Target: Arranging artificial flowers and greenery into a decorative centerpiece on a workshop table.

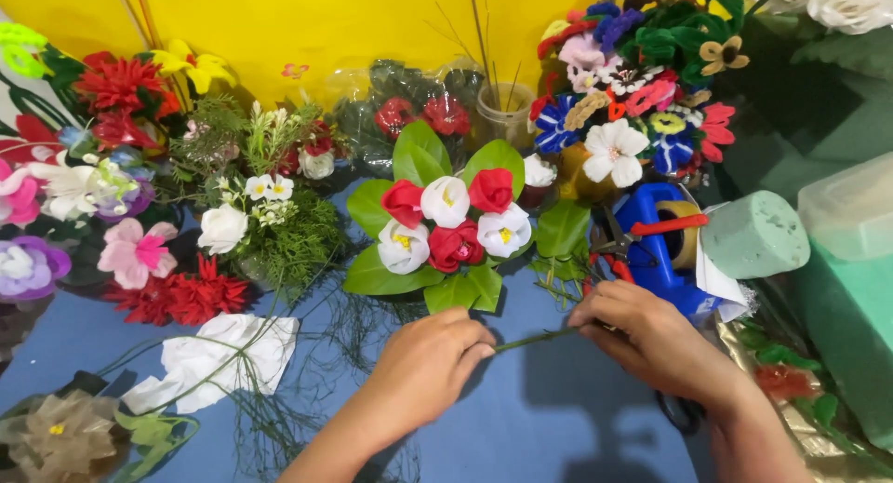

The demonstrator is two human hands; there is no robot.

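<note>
Green stem [535, 339] pinched between left hand [430, 353] and right hand [651, 339], both palm-down over blue table [521, 418].

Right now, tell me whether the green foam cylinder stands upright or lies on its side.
On its side: the green foam cylinder lies with its round end facing right, beside the blue tape dispenser.

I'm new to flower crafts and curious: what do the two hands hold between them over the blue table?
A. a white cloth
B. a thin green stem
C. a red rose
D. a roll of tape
B: a thin green stem runs from the left hand across to the right hand, each pinching one end, just below the red and white bouquet.
</note>
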